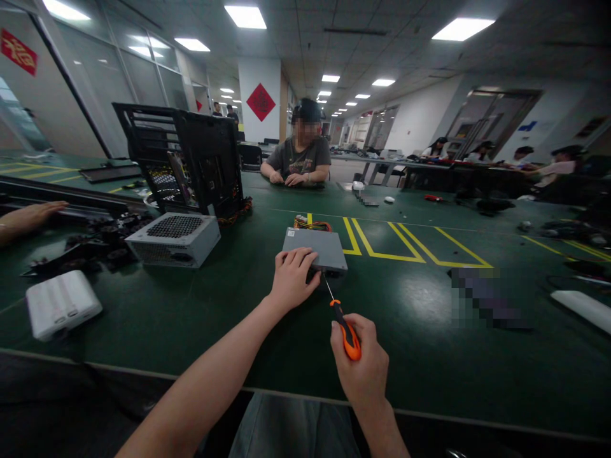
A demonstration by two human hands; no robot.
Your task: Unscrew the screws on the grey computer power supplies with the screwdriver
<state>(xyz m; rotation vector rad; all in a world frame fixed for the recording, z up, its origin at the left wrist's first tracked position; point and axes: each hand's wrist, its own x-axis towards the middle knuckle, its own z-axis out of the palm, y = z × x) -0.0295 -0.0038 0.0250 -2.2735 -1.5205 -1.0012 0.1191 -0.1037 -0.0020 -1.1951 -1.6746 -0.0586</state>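
A flat grey metal power supply box (319, 247) lies on the green table (200, 318), with coloured wires (312, 224) at its far end. My left hand (293, 275) rests on the box's near left corner and grips it. My right hand (363, 362) holds an orange-and-black screwdriver (347, 331); its thin shaft points up to the box's near edge, where the tip meets the metal.
A second, vented power supply (174, 238) sits to the left, in front of an open black computer case (191, 159). A white block (62, 304) lies near left. Another person's hand (31, 216) rests at far left. A person sits across the table (300, 159). Yellow floor-style lines (405, 245) mark the table.
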